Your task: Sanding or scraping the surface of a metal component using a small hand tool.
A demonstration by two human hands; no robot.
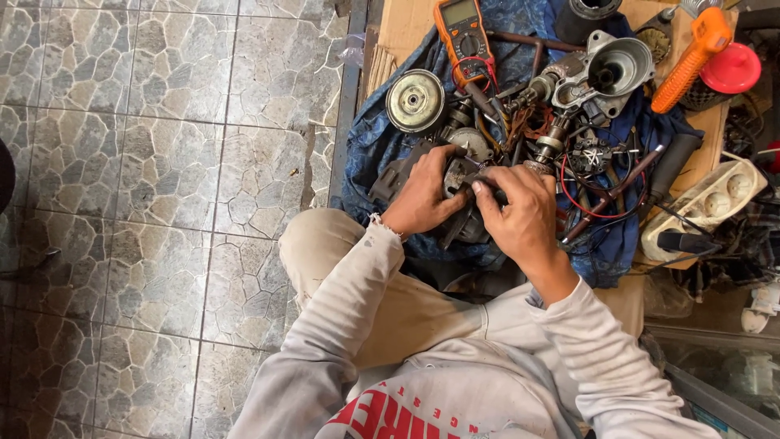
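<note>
My left hand [424,195] grips a grey metal motor part [457,173] that rests on a blue patterned cloth [375,138]. My right hand [524,215] is closed on the same part from the right, fingertips pressed at its top edge. What the fingers pinch is hidden. Around the part lie a round metal pulley [415,100], a silver cast housing [613,71] and red wires [589,207].
An orange multimeter [464,28] lies at the cloth's top. An orange-handled tool [691,61], a red cap [731,69] and a white power strip [707,207] sit to the right. Stone-pattern floor tiles [162,162] fill the left. My knee [325,244] is below the cloth.
</note>
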